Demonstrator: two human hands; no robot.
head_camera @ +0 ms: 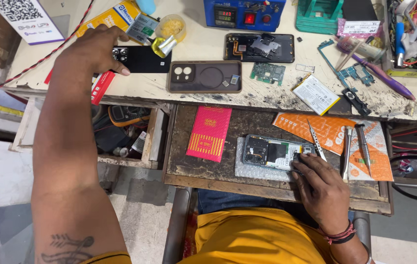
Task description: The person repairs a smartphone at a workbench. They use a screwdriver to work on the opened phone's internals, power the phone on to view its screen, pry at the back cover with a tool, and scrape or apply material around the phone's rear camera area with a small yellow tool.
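**Phone repair bench: hand positions**

Left hand (93, 51), upper left of frame, lies fingers-down on a black rectangular phone back panel (142, 59) on the cream worktop (277, 95); whether it grips is unclear. Right hand (321, 188), lower right, rests loosely curled, fingertips touching the opened phone with exposed circuitry (277, 151), which lies on a bubble-wrap sheet (247, 171) at lower centre. Steel tweezers (316, 142) lie just beside it.

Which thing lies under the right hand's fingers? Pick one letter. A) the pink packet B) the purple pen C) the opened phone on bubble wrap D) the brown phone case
C: the right hand rests its fingertips on the opened phone, which lies on bubble wrap on the pulled-out shelf, while the left hand reaches to the black phone back on the bench.
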